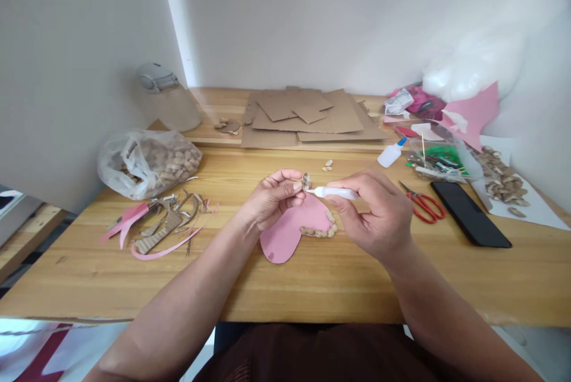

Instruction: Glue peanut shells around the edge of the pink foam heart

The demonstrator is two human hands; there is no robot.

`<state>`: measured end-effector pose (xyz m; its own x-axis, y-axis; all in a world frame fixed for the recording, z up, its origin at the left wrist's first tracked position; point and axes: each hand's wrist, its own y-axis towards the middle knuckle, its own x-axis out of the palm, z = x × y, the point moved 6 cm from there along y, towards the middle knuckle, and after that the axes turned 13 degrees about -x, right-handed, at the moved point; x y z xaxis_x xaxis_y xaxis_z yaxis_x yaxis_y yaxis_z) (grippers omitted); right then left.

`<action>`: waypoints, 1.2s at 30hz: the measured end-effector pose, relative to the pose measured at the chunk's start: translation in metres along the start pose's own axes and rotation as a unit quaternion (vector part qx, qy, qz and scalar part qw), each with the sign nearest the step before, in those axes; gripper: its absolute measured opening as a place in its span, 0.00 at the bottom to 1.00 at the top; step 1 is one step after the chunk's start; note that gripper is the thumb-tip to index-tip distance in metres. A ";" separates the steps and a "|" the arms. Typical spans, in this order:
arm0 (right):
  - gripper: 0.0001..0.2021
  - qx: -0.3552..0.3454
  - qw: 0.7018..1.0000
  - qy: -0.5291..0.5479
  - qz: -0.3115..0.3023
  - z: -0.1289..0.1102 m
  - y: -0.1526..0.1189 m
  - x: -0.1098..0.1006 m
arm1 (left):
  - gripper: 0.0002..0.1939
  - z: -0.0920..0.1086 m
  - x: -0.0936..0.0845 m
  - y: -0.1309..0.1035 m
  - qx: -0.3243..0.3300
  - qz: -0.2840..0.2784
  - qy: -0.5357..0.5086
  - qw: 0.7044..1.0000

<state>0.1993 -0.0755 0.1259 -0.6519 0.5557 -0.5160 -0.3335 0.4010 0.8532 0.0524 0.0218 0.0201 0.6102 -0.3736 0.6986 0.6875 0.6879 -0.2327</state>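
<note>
Between the thumb and fingers of my left hand (pixel 279 194) is a peanut shell half (pixel 306 181), its hollow side showing. My right hand (pixel 377 209) grips a white glue tube (pixel 341 193) lying sideways, its narrow nozzle pointing left at the shell; whether the tip touches it I cannot tell. Beneath both hands a pink paper heart (pixel 282 239) lies on the table. Several peanut shells (pixel 319 232) line part of its right edge, and my hands hide some of its upper part.
A wooden table (pixel 250 293) carries a bag of peanuts (pixel 173 159) and paper scraps (pixel 156 233) at left. Cardboard sheets (pixel 312 126) lie behind. To the right are a blue-capped glue bottle (pixel 389 155), red-handled scissors (pixel 426 208), a black phone (pixel 470 215) and loose shells (pixel 506 182).
</note>
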 end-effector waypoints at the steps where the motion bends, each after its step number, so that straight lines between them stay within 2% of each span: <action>1: 0.04 0.000 1.000 -0.002 -0.001 0.000 0.000 0.000 | 0.16 0.000 0.000 0.000 0.000 0.001 -0.001 1.000; 13: 0.03 0.007 1.000 -0.011 -0.004 -0.001 0.002 0.000 | 0.16 0.000 0.000 0.000 -0.001 0.005 0.001 1.000; 31: 0.05 -0.021 1.000 -0.015 -0.004 -0.003 0.002 0.001 | 0.17 0.000 0.001 0.000 -0.003 0.013 0.000 1.000; 36: 0.05 0.000 1.000 -0.015 -0.007 -0.001 0.000 0.000 | 0.17 0.001 0.000 0.000 -0.002 0.016 0.005 1.000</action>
<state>0.1984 -0.0760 0.1258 -0.6262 0.5712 -0.5307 -0.3433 0.4092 0.8454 0.0518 0.0222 0.0207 0.6355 -0.3575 0.6843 0.6694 0.6968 -0.2577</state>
